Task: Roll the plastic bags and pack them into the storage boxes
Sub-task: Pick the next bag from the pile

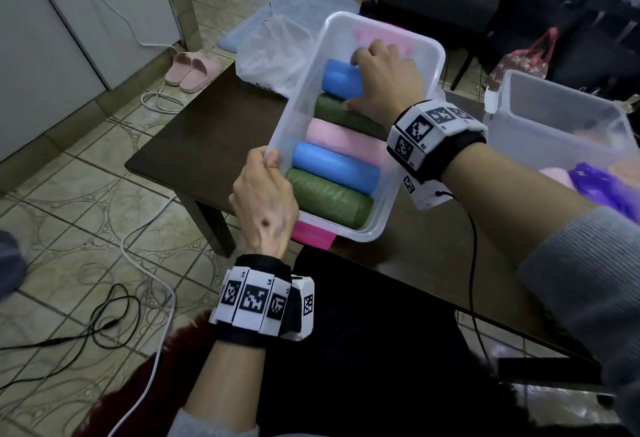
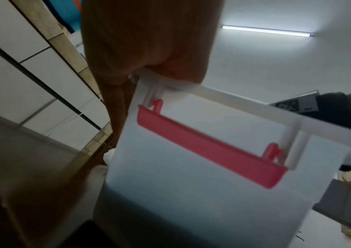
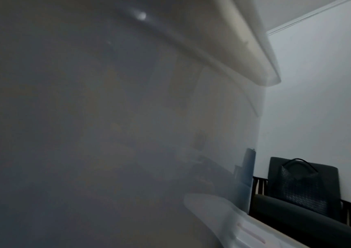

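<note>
The table (image 1: 207, 131) carries two clear boxes. The near box (image 1: 420, 97) is tilted toward the person, its near left corner lifted; the second box (image 1: 512, 125) stands well apart at the right. A crumpled clear bag (image 1: 273, 55) lies just beyond the near box.

Five rolls lie side by side in the near box: green (image 1: 329, 199), blue (image 1: 334, 168), pink (image 1: 339, 137), green (image 1: 349, 118), and a far blue roll (image 1: 341, 80).

The left hand (image 1: 265, 201) grips the box's near left rim, thumb curled over the edge; the left wrist view shows a pink clip (image 2: 208, 147) on the end wall. The right hand (image 1: 384, 83) reaches inside, fingers wrapped round the far blue roll, thumb on the green one beside it.

The rolls look light, soft and slick; they would likely spring loose, so holding one round its middle and wedging it against its neighbour seems best. The box looks stiff and light, best held by its rim.

The wristbands bear black-and-white square codes; their small lettering is too small to read.
</note>
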